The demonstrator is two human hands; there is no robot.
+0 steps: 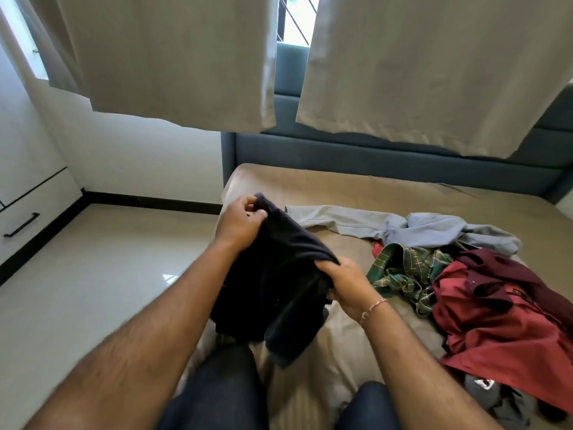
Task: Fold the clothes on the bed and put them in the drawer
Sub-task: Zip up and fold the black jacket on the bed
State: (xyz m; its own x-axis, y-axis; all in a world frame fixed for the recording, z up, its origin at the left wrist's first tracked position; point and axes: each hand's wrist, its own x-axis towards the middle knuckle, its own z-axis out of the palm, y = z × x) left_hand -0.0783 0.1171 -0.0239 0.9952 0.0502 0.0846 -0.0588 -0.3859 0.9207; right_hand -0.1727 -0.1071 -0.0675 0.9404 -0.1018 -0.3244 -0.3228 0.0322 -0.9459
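While we look down at our own hands, this is what we see.

Left fingers: the fingers (252, 209) of our left hand (240, 223) are curled and pinch the top edge of the dark garment (279, 274), up at about 11 o'clock from the middle of the cloth.

Right fingers: the fingers (325, 266) of our right hand (344, 280) are curled round the other end of that same edge, at about 3 o'clock from the cloth's middle. A thin bracelet (373, 308) sits on this wrist.

Dark garment: it hangs between our two hands, lifted up over the near corner of the bed (341, 187), and its low end drops down toward our knees (223, 386) at 6 o'clock.

Other clothes: to the right, at 3 o'clock from our hands, a pile lies on the bed. There is a grey garment (403, 228) farthest away, a green checked shirt (403, 271) just beside our right hand, and red clothes (496, 321) heaped nearer to us at 4 o'clock.

Drawer: a white drawer (21, 221) with a black handle is far off at 9 o'clock, across the shiny floor (102, 274), and it is closed.

Behind the bed: a blue-grey headboard (372, 156) stands at 12 o'clock, and pale curtains (173, 57) hang above it.
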